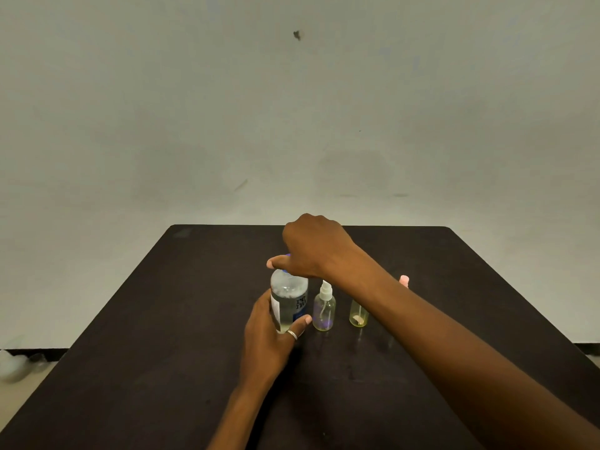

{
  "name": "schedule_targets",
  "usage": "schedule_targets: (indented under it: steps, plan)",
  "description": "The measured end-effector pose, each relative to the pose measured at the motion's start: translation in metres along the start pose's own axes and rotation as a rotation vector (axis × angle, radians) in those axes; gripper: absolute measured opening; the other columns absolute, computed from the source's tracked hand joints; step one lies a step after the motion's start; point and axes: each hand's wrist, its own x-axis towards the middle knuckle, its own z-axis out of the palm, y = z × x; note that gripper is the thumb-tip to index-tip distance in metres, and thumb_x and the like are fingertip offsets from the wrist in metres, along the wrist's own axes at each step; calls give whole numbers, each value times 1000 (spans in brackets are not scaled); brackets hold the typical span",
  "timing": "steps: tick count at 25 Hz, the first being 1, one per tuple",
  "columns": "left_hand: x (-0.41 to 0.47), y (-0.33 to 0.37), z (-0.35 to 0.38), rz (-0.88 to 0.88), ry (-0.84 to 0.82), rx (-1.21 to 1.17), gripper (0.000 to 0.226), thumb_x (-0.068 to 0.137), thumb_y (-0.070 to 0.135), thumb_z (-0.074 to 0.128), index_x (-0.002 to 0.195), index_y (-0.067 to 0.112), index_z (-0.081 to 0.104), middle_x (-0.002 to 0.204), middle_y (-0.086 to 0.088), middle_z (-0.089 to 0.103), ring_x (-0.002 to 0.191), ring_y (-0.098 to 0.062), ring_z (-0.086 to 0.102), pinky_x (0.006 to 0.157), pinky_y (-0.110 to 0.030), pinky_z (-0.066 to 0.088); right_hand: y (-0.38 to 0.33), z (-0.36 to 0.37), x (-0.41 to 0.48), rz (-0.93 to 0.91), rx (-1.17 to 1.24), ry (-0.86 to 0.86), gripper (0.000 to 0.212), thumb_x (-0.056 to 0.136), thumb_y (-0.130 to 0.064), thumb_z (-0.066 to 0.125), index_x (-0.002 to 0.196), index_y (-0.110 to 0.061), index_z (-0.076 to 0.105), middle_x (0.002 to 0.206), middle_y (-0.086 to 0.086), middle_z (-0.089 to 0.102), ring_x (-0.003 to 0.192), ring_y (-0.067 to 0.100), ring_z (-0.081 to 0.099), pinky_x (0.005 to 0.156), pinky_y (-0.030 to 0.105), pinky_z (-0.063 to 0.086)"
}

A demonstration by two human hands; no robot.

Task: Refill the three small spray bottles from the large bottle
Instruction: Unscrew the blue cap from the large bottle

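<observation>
A large clear bottle with a blue label stands upright near the middle of the dark table. My left hand, a ring on one finger, is wrapped around its lower body. My right hand grips the blue cap on top of it. Just right of it stands a small clear spray bottle with a white pump head. Further right is a second small bottle, its top hidden by my right forearm. A pink tip shows behind my forearm; whatever it belongs to is hidden.
The table's far edge lies close behind the bottles, with a plain pale wall beyond. Pale floor shows on both sides, and a white crumpled thing lies on the floor at the left.
</observation>
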Motion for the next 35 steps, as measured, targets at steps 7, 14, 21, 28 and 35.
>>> schedule_targets:
  steps: [7, 14, 21, 28, 35]
  plan:
    - [10, -7, -5, 18, 26, -28, 62, 75, 39, 83, 129, 38, 53, 119, 18, 64, 108, -1, 62, 87, -24, 54, 6, 14, 16, -53, 166, -67, 45, 88, -47, 64, 61, -21, 40, 62, -2, 47, 64, 16, 51, 60, 29, 40]
    - [11, -6, -14, 16, 32, -12, 59, 76, 35, 83, 122, 51, 50, 114, 26, 62, 104, 12, 59, 78, -8, 47, 6, 19, 33, -135, 261, -155, 29, 87, -37, 67, 95, -10, 69, 88, 5, 68, 80, 20, 63, 73, 31, 53]
    - [11, -7, -32, 23, 15, 2, 57, 78, 33, 82, 114, 59, 47, 108, 33, 61, 103, 19, 56, 77, -1, 44, -1, 7, 40, -218, 259, -304, 45, 89, -35, 66, 128, -14, 58, 121, 4, 64, 104, 21, 59, 86, 30, 48]
    - [11, -9, -33, 29, 32, 4, 61, 76, 37, 83, 120, 58, 46, 111, 35, 59, 104, 21, 55, 77, -1, 44, -20, 8, 38, -97, 145, -86, 47, 87, -46, 67, 60, -17, 41, 62, 0, 47, 58, 15, 48, 55, 27, 36]
    - [11, -11, -32, 25, 23, 5, 62, 77, 35, 83, 125, 50, 47, 112, 32, 59, 105, 20, 55, 78, 0, 44, -8, 3, 43, -285, 295, -269, 25, 85, -11, 71, 110, -15, 71, 111, 1, 70, 101, 16, 63, 86, 26, 50]
